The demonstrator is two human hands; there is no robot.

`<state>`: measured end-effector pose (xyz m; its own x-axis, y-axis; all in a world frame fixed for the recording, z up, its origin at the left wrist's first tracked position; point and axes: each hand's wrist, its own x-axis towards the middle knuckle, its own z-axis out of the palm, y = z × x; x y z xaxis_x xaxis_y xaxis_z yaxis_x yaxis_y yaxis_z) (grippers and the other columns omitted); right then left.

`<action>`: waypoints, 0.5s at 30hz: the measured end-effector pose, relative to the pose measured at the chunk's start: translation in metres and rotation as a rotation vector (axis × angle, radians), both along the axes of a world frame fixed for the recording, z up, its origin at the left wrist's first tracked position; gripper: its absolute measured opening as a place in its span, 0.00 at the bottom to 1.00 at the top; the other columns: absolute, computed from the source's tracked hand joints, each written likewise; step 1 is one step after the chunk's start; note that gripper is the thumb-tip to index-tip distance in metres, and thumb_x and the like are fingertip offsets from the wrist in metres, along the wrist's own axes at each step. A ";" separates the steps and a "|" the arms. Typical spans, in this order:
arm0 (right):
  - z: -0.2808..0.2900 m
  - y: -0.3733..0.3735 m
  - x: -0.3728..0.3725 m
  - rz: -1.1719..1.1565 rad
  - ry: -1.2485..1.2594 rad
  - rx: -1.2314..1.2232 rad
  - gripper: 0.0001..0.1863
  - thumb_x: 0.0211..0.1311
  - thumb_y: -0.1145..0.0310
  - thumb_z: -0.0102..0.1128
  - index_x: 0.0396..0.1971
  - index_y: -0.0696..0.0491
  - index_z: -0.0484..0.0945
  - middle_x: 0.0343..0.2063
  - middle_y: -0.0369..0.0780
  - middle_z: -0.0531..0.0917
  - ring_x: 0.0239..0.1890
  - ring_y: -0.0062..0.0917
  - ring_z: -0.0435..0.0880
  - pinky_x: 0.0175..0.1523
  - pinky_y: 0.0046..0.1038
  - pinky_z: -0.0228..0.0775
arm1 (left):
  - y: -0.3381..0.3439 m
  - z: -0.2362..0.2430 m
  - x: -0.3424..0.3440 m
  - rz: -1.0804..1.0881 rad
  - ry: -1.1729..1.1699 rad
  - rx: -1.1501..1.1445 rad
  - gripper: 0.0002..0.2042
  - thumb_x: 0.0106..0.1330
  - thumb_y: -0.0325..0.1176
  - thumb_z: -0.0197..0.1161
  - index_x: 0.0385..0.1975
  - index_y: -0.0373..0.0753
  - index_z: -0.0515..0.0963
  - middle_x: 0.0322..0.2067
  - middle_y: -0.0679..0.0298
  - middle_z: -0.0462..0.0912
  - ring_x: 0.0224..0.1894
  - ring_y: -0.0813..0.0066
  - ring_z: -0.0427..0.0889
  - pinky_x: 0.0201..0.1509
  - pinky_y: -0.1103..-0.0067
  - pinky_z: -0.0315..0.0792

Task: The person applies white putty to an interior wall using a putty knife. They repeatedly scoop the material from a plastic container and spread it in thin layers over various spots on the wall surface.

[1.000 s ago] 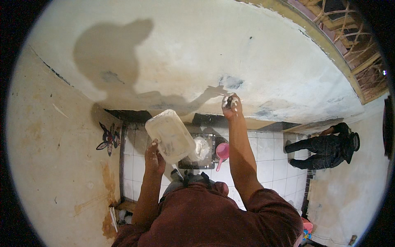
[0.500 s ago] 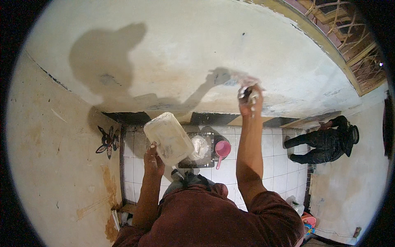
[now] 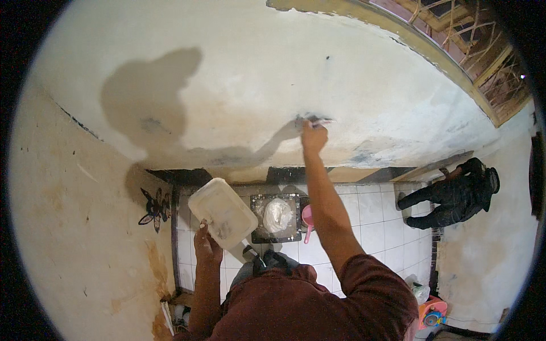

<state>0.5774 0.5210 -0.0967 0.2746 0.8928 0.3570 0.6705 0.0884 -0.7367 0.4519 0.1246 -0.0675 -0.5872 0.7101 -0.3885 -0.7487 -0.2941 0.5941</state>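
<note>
right hand (image 3: 314,138): closed round a thin pale tool (image 3: 326,121) up at the wall (image 3: 244,96); too blurry to tell the exact finger grip
left hand (image 3: 208,244): pinching the pale tub (image 3: 223,211) by its near edge, thumb on top, I'd guess so the inside stays reachable
tub spot: out in front, left of the black tray (image 3: 259,234), probably to clear the body
white bundle (image 3: 277,216): on that tray, seems central for easy reach
pink dipper (image 3: 307,216): beside the tray, partly behind the right forearm

Dark flower decoration (image 3: 156,209), yellowish window frame (image 3: 443,61).
</note>
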 end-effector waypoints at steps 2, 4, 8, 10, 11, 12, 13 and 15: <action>0.046 -0.026 -0.030 0.097 0.051 -0.078 0.21 0.50 0.53 0.62 0.21 0.59 0.80 0.23 0.52 0.81 0.31 0.47 0.82 0.39 0.43 0.72 | 0.000 -0.004 -0.002 -0.033 -0.024 -0.010 0.26 0.64 0.40 0.58 0.56 0.30 0.63 0.52 0.54 0.73 0.53 0.58 0.74 0.57 0.62 0.70; 0.084 -0.064 -0.053 0.146 0.108 0.016 0.19 0.50 0.56 0.62 0.19 0.60 0.78 0.22 0.52 0.81 0.28 0.48 0.81 0.37 0.43 0.72 | 0.004 -0.006 -0.001 -0.066 -0.053 -0.028 0.26 0.64 0.40 0.58 0.56 0.30 0.63 0.52 0.54 0.73 0.53 0.58 0.74 0.57 0.61 0.70; 0.090 -0.124 -0.047 0.249 0.234 0.006 0.16 0.51 0.61 0.60 0.20 0.62 0.76 0.19 0.53 0.79 0.25 0.49 0.80 0.34 0.43 0.71 | 0.005 -0.007 -0.002 -0.058 -0.061 -0.028 0.26 0.64 0.40 0.58 0.56 0.30 0.63 0.52 0.54 0.73 0.54 0.58 0.74 0.57 0.61 0.70; 0.067 -0.141 -0.025 0.326 0.336 0.048 0.13 0.52 0.64 0.59 0.24 0.60 0.75 0.20 0.51 0.78 0.26 0.47 0.79 0.34 0.41 0.71 | 0.005 -0.004 -0.002 -0.060 -0.061 -0.045 0.27 0.63 0.40 0.59 0.56 0.30 0.63 0.52 0.54 0.73 0.54 0.58 0.73 0.57 0.61 0.70; 0.059 -0.146 -0.009 0.367 0.398 0.099 0.11 0.52 0.65 0.59 0.26 0.59 0.74 0.21 0.50 0.78 0.26 0.46 0.79 0.34 0.41 0.71 | 0.006 -0.003 -0.002 -0.091 -0.056 -0.037 0.27 0.62 0.40 0.60 0.56 0.30 0.63 0.52 0.54 0.73 0.54 0.58 0.73 0.57 0.61 0.70; 0.045 -0.146 0.008 0.355 0.231 0.100 0.10 0.51 0.67 0.60 0.27 0.58 0.74 0.25 0.48 0.78 0.28 0.45 0.79 0.34 0.40 0.71 | 0.007 -0.004 -0.002 -0.121 -0.049 -0.028 0.28 0.61 0.41 0.61 0.56 0.30 0.63 0.52 0.54 0.73 0.54 0.58 0.73 0.57 0.61 0.71; 0.032 -0.144 0.025 0.337 0.063 0.098 0.09 0.51 0.68 0.61 0.28 0.57 0.74 0.29 0.47 0.78 0.30 0.44 0.79 0.34 0.40 0.71 | 0.007 -0.008 -0.004 -0.131 -0.047 -0.028 0.28 0.61 0.41 0.61 0.56 0.30 0.63 0.52 0.54 0.73 0.54 0.58 0.73 0.57 0.61 0.71; 0.007 -0.138 0.053 0.367 -0.050 0.216 0.08 0.48 0.71 0.63 0.27 0.56 0.74 0.28 0.45 0.78 0.29 0.41 0.79 0.33 0.37 0.71 | 0.004 -0.024 -0.006 -0.147 -0.050 -0.061 0.28 0.60 0.41 0.63 0.55 0.30 0.64 0.51 0.54 0.73 0.53 0.58 0.74 0.56 0.62 0.72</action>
<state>0.6307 0.3827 -0.0897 -0.0695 0.8311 0.5517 0.6006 0.4765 -0.6421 0.4462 0.1283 -0.0911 -0.4571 0.7612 -0.4601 -0.8103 -0.1431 0.5683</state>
